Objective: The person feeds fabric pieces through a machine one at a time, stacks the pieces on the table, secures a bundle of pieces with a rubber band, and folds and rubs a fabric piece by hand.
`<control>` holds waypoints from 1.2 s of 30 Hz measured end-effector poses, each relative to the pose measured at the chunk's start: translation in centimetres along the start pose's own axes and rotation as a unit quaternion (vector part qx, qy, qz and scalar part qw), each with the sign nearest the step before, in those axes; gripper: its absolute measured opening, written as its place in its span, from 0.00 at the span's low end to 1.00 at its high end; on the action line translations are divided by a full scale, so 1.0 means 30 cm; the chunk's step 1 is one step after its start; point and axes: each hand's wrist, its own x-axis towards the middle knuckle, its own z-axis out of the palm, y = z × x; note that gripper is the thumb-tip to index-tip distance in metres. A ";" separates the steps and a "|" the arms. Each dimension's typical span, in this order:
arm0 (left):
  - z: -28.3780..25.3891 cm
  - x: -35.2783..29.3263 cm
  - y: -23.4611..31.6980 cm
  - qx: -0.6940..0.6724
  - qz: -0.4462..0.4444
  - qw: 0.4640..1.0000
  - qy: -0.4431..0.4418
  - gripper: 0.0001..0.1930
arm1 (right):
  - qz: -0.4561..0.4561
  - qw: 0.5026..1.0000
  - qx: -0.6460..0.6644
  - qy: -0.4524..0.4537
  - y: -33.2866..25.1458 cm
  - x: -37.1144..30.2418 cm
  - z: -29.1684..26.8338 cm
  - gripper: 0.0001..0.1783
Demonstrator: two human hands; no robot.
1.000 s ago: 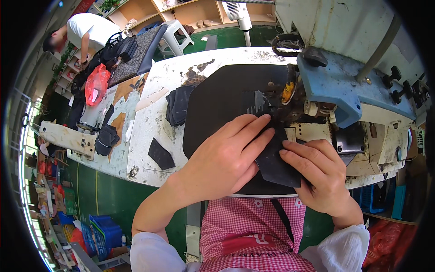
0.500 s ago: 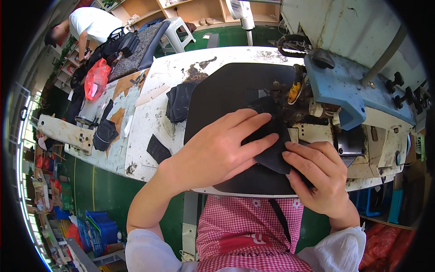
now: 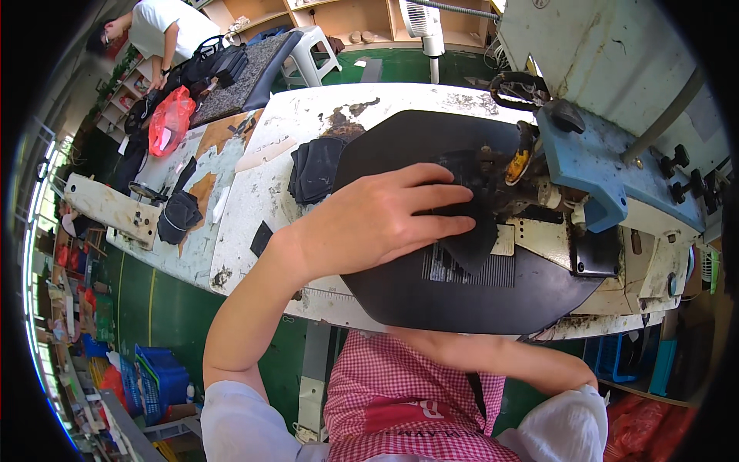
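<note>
My left hand (image 3: 385, 215) lies with outstretched fingers on a dark fabric piece (image 3: 473, 248), pressing it to the black octagonal plate (image 3: 462, 308) beside the sewing machine's working parts (image 3: 500, 181). Its fingers are slightly apart. The piece's far part blends into the dark plate and machine parts. My right hand (image 3: 412, 337) reaches leftward at the table's front edge; its fingers are hidden below the plate. Left of the plate rests a stack of black fabric pieces (image 3: 315, 169), and a single black piece (image 3: 262, 239) lies nearer me, partly behind my left forearm.
The sewing machine's blue arm (image 3: 585, 154) stands at the right. On the side table at left are a dark bundle (image 3: 178, 217) and a red plastic bag (image 3: 171, 122). A person (image 3: 169, 35) bends there. A white stool (image 3: 308, 55) and fan (image 3: 422, 27) stand behind.
My right hand has left the fabric piece and gone down and left below the plate's front edge. My left hand stays on the piece. A ridged strip on the plate is now uncovered.
</note>
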 end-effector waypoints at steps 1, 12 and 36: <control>-0.002 0.001 -0.009 -0.001 0.003 1.000 0.009 0.20 | 0.018 0.997 0.018 -0.077 0.015 0.001 0.061 0.12; 0.009 0.008 -0.023 0.038 -0.005 0.999 0.012 0.21 | 0.148 0.971 0.120 -0.142 0.065 0.016 0.221 0.13; 0.009 0.040 -0.076 0.263 -0.088 0.960 0.019 0.19 | 0.138 0.971 0.155 -0.116 0.015 -0.015 0.187 0.15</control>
